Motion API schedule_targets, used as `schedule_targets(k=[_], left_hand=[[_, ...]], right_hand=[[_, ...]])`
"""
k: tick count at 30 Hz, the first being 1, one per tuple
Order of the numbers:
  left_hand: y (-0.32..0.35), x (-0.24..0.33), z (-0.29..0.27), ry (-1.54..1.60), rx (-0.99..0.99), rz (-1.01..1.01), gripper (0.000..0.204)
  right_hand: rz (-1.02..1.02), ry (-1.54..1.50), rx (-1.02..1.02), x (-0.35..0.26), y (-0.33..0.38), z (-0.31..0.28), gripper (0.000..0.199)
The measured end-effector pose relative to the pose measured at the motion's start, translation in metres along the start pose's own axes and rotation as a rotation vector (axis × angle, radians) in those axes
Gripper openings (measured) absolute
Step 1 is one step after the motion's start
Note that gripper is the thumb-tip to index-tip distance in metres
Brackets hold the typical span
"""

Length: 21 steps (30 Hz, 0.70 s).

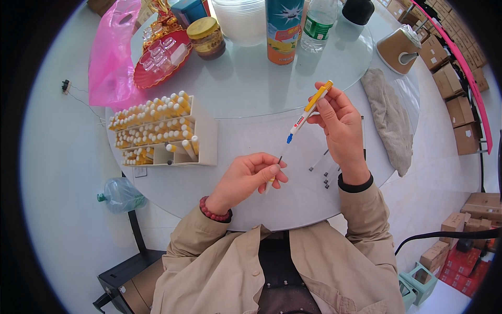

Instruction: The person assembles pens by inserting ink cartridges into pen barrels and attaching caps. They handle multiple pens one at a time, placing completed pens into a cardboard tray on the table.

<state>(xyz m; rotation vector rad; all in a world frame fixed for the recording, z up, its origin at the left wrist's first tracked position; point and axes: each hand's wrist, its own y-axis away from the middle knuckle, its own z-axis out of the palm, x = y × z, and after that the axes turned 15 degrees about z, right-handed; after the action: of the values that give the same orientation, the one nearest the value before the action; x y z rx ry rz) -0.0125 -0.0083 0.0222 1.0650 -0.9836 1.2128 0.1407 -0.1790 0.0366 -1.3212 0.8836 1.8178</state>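
Slim white plastic pen with a yellow cap end and blue tip (pixel 308 111) held up above the round pale tabletop (pixel 251 89), tilted, yellow end uppermost, blue tip pointing down-left. Right hand (pixel 340 128) grasps it by the upper barrel, fingers closed around it. Just below the blue tip, a thin dark refill rod (pixel 281 157) rises from the left hand (pixel 251 175), pinched between thumb and forefinger; a short yellowish piece shows under those fingers, too small to identify. Rod tip and pen tip near each other; whether touching, cannot tell.

On the table under the right wrist, several loose thin refills (pixel 327 170) lie scattered. Left of the hands, a cream tiered display box (pixel 204 141) packed with rows of yellow-capped pens. Right, a crumpled grey cloth (pixel 389 118). Far side: tall spray can (pixel 284 29), clear water bottle (pixel 319 21), glass jar with a gold lid (pixel 206 36), red tray (pixel 157 65), pink plastic bag (pixel 110 55). Brown cardboard boxes (pixel 460 110) stacked on the floor at right.
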Motion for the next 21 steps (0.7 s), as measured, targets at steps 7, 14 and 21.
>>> schedule_targets(k=[7,14,21], left_hand=[[0.000,-0.002,-0.001,0.015,-0.008,0.032,0.023],[-0.001,-0.008,-0.005,0.137,0.062,0.037,0.040],[-0.001,-0.008,-0.008,0.322,0.055,0.018,0.063]], right_hand=[[0.091,0.103,-0.122,-0.001,0.005,0.000,0.035],[0.173,0.091,-0.343,0.007,0.009,0.009,0.029],[0.220,0.015,-0.392,0.007,0.010,0.010,0.028]])
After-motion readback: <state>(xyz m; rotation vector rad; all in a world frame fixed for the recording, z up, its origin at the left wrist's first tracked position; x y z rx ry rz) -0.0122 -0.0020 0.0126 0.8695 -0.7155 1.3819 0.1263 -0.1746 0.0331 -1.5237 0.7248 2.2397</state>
